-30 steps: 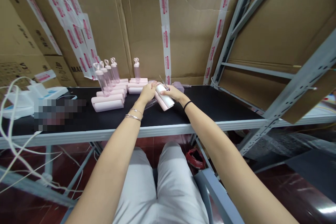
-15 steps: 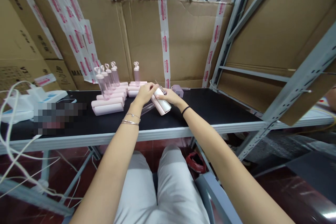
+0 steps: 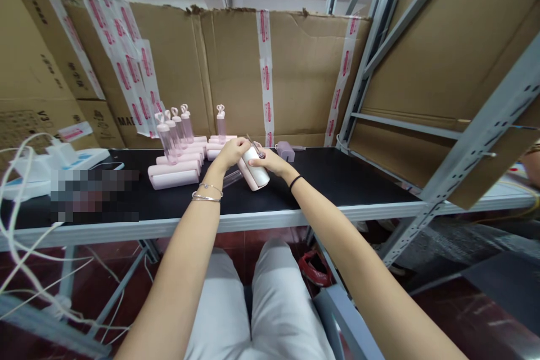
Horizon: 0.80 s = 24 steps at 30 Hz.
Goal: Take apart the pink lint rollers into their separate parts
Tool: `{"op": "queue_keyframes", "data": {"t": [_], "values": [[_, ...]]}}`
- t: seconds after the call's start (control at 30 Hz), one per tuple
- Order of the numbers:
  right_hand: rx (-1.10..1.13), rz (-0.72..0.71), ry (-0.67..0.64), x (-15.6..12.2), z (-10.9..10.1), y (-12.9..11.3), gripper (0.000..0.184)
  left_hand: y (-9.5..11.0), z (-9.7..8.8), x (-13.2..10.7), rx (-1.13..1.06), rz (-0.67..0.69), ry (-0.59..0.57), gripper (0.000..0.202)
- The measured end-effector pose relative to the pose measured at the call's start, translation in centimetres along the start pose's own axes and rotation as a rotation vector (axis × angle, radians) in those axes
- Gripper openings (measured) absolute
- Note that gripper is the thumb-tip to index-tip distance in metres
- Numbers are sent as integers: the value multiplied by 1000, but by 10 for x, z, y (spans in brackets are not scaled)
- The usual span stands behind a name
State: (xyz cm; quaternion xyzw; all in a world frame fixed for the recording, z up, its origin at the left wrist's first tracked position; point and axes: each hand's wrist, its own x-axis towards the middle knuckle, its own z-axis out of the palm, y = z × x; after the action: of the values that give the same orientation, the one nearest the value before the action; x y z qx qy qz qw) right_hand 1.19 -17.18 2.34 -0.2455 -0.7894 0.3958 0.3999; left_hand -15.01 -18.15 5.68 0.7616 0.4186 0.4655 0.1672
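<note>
A pink-and-white rounded case (image 3: 256, 174) is held tilted above the black tabletop, in front of me. My left hand (image 3: 234, 154) is closed at its far left end, fingertips pressed together there. My right hand (image 3: 272, 161) wraps its right side, with the thumb lying across the white face. A thin metal tool (image 3: 255, 145), perhaps small scissors, sticks up between my hands by the right fingers; its grip is partly hidden. Under the case, to the left, lies a clear tube (image 3: 233, 178). What my left fingertips pinch is too small to make out.
Similar pink-and-white cases (image 3: 175, 176) lie in a row to the left, with several clear pink tubes (image 3: 169, 146) with looped caps upright by them. A purple block (image 3: 286, 151) sits behind my right hand. White power strips (image 3: 90, 158) and cables are far left; a metal post (image 3: 439, 197) stands right.
The held case has shifted slightly left and down in the view and sits a little more upright. Both hands keep their hold; the camera view has tilted up slightly.
</note>
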Motion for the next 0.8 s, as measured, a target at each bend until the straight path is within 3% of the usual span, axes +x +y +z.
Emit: {"op": "queue_keyframes", "data": {"t": [0.43, 0.8], "values": [[-131, -136, -49, 4, -12, -4, 63, 37, 2, -9, 204, 14, 19, 18], [-153, -177, -86, 7, -21, -9, 75, 54, 3, -11, 372, 29, 9, 21]]}}
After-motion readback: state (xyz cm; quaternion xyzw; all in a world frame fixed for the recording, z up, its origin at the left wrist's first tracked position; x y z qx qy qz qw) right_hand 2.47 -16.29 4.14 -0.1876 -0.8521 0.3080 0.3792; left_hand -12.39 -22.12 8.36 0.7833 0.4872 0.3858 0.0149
